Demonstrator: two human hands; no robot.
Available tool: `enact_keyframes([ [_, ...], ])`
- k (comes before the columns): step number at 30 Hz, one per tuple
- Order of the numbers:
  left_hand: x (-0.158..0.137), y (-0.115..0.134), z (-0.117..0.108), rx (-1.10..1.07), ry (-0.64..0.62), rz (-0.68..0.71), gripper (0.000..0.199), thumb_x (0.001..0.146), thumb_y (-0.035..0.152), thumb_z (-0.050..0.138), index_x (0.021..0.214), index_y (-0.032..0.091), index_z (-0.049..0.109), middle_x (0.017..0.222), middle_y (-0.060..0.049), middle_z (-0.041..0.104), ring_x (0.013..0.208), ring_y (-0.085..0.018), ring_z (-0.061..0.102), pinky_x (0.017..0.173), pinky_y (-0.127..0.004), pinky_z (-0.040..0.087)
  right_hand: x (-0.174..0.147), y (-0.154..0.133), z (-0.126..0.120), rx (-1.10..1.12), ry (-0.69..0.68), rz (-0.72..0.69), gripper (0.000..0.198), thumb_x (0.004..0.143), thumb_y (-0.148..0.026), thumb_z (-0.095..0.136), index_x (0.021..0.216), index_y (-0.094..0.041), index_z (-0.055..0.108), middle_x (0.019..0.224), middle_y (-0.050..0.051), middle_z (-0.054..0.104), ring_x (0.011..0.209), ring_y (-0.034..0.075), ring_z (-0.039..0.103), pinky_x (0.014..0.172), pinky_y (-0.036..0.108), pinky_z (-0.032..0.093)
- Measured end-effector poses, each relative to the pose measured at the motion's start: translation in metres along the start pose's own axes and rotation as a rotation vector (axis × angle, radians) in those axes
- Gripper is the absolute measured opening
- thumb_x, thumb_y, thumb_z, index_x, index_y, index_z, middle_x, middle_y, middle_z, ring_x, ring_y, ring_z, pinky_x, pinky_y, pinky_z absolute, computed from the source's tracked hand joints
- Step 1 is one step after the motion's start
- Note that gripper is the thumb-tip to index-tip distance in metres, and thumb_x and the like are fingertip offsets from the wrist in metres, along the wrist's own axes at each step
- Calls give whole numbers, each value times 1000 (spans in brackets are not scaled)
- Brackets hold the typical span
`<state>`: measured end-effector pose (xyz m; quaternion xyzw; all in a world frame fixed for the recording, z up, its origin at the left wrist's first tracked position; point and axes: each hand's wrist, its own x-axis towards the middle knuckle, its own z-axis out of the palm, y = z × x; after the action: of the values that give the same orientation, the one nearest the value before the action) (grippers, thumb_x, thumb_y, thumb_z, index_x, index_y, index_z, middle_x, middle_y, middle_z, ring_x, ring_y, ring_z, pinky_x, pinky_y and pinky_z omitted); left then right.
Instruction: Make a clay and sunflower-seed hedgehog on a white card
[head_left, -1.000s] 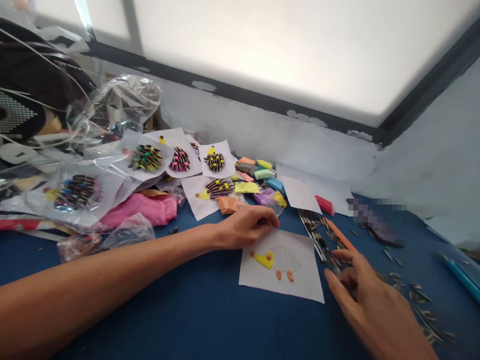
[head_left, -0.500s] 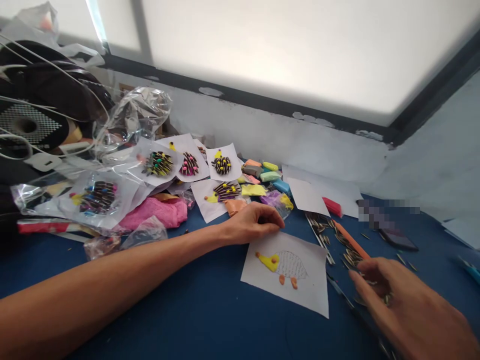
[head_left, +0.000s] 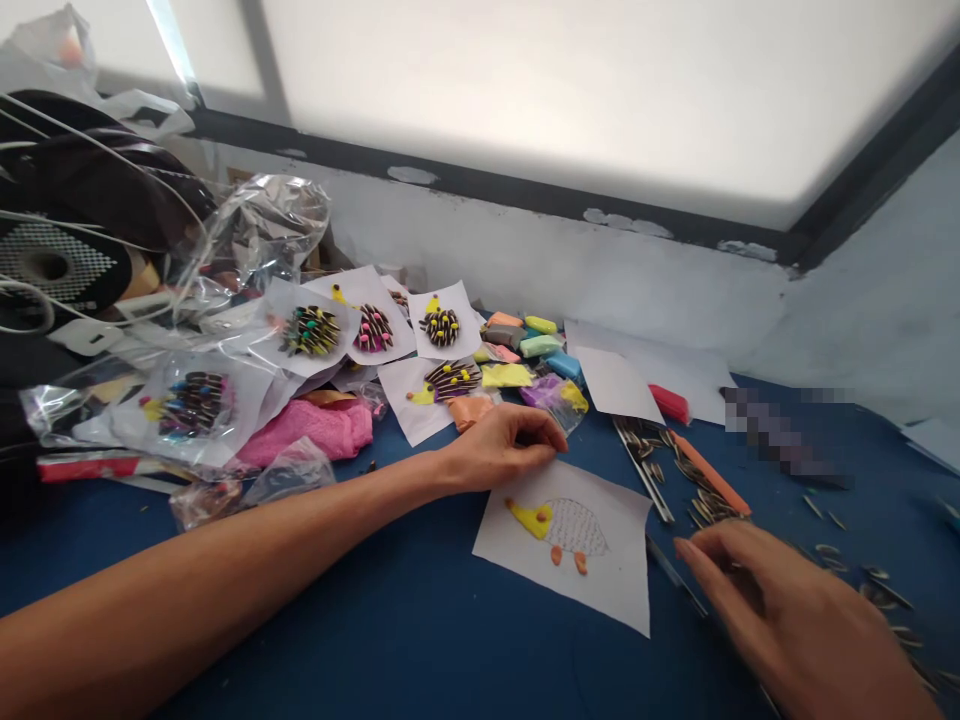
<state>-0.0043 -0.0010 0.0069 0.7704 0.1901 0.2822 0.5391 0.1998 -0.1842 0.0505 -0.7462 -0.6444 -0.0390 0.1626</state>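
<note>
A white paper sheet (head_left: 525,560) lies on the blue table, with a pencil-outlined hedgehog. Its head (head_left: 534,518) is yellow clay with brown nose and eye, and its two feet (head_left: 568,559) are orange clay; the body is only pencil strokes. My left hand (head_left: 510,445) rests at the sheet's top corner, its curled fingers and thumb closed on the paper edge. To the right, my right hand (head_left: 795,620) hovers low beside loose striped sunflower seeds (head_left: 709,505), palm down. Its thumb and forefinger are bent and slightly apart, with nothing seen between them; the other fingers are hidden.
Finished seed hedgehogs on paper (head_left: 442,325) lie behind on the left, some in clear plastic. Coloured clay packs (head_left: 541,346) cluster at the back. An orange stick (head_left: 709,470), a thin pen-like tool (head_left: 675,575) and more seeds (head_left: 885,590) lie to the right. A pink cloth (head_left: 315,430) sits left.
My right hand has shifted slightly left and down, uncovering more seeds to its right. The view has turned a little; my left hand stays on the sheet's corner.
</note>
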Motion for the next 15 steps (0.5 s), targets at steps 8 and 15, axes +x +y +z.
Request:
enact_keyframes([
  [8, -1, 0, 3, 51, 3, 20, 17, 79, 6, 54, 88, 9, 68, 80, -4, 68, 71, -11, 59, 63, -20, 46, -8, 18, 10, -65, -389, 97, 43, 84, -58, 37, 60, -27, 55, 53, 1, 61, 42, 17, 59, 42, 30, 42],
  [15, -3, 3, 2, 139, -15, 82, 18, 77, 5, 54, 87, 11, 69, 86, -5, 68, 78, -13, 61, 72, -25, 50, -5, 17, 4, 2, -76, 79, 35, 82, -55, 48, 83, -27, 68, 69, 4, 71, 46, 18, 63, 42, 30, 48],
])
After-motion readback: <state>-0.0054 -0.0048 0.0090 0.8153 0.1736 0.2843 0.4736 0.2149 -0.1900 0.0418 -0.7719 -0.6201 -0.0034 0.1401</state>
